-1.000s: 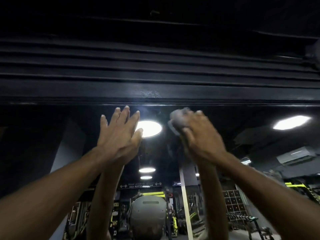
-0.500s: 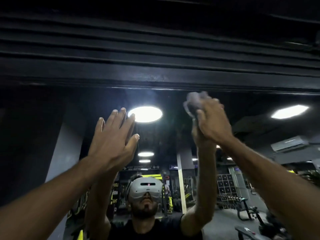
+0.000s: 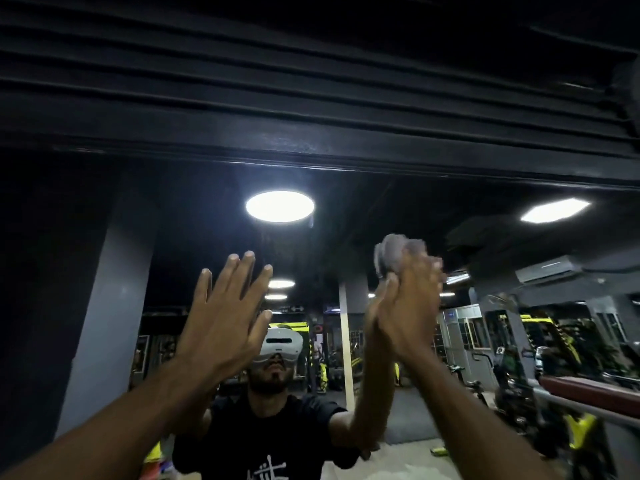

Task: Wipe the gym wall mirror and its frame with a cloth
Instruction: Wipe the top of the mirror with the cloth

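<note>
The wall mirror point(image 3: 450, 216) fills the lower half of the view and reflects the gym and me. Its black top frame point(image 3: 311, 140) runs across above it. My right hand point(image 3: 412, 306) presses a bunched grey cloth point(image 3: 394, 252) against the glass, well below the frame; the hand and cloth are blurred with motion. My left hand point(image 3: 225, 317) lies flat on the mirror with fingers straight and spread, to the left of the cloth.
Black ribbed panels point(image 3: 277, 64) rise above the frame. A padded red bar on a metal rail point(image 3: 588, 389) juts in at the lower right, close to my right forearm. Reflected ceiling lights point(image 3: 280, 206) and gym machines show in the glass.
My right hand with the cloth has dropped from just under the top frame to lower on the glass. The view has tilted down. My left hand stays flat on the mirror.
</note>
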Tool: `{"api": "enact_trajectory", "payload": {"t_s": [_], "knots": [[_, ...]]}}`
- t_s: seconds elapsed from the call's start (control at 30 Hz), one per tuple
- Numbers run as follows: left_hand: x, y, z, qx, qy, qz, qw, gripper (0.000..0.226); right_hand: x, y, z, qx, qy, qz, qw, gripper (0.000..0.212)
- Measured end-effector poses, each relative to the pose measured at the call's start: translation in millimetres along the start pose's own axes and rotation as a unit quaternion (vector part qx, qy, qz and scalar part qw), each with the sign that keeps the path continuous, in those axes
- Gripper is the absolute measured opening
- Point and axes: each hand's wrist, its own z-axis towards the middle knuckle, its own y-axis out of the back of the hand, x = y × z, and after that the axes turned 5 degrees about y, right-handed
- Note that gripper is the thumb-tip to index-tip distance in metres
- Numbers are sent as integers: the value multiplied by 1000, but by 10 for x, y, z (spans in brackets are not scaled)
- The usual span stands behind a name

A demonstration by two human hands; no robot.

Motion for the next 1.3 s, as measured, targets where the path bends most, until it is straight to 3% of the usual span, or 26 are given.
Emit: {"api": "enact_trajectory", "payload": {"t_s": [0.1, 0.17, 0.2, 0.27, 0.3, 0.33, 0.4, 0.47, 0.53, 0.6, 0.67, 0.73, 0.77, 0.87, 0.93, 1.0, 1.07, 1.13, 1.2, 1.3], "knots": [[-43, -28, -88, 3, 4, 3, 1000, 71, 203, -118, -536, 132, 156, -30, 978, 54], [-58, -39, -144, 4, 3, -9, 1000, 71, 18, 2, -502, 178, 231, -51, 955, 55], [-60, -50, -175, 0, 2, -17, 1000, 71, -131, 52, -413, 167, 215, -60, 960, 56], [-11, -49, -217, -7, 3, -15, 1000, 71, -228, 102, -300, 75, 53, -43, 995, 56], [25, -37, -218, -8, 4, -9, 1000, 71, -137, 57, -307, 28, -29, -43, 998, 58], [72, -17, -204, -11, 2, -1, 1000, 71, 57, -39, -357, 11, -60, -40, 997, 62], [169, 45, -83, -18, 10, 4, 1000, 71, 465, -266, -486, 55, 49, -28, 997, 67], [266, 127, 135, -33, 47, -19, 998, 69, 687, -413, -403, 128, 232, -34, 964, 65], [366, 203, 405, -50, 66, -17, 996, 67, 678, -402, 31, 140, 329, -49, 933, 63], [497, 254, 668, -52, 65, -5, 997, 66, 584, -391, 558, 111, 276, -57, 953, 63], [636, 317, 852, -69, 64, 3, 996, 63, 606, -395, 906, 46, 112, -26, 992, 63], [740, 401, 970, -82, 59, 31, 994, 59, 909, -560, 853, -16, 18, -54, 998, 67], [777, 440, 1020, -91, 57, 41, 993, 58, 1064, -687, 732, -24, 45, -65, 997, 69], [860, 554, 1148, -112, 107, 30, 987, 57, 1196, -795, 445, 65, 249, -34, 966, 63], [936, 598, 1221, -107, 127, 22, 986, 57, 1021, -681, 711, 87, 292, -33, 952, 60], [1018, 584, 1221, -117, 112, 38, 986, 57, 938, -681, 1050, 39, 205, -38, 977, 61], [1075, 560, 1167, -124, 98, 38, 987, 57, 1162, -772, 1203, -22, 46, -49, 998, 59], [1107, 539, 1116, -114, 88, 33, 989, 60, 1650, -995, 1149, -35, 3, -72, 997, 60], [1131, 535, 1047, -104, 80, 19, 991, 62, 2011, -1224, 941, -22, 117, -66, 991, 57], [1162, 492, 899, -98, 63, 6, 993, 65, 1927, -1093, 729, 82, 317, -20, 945, 51]]}}
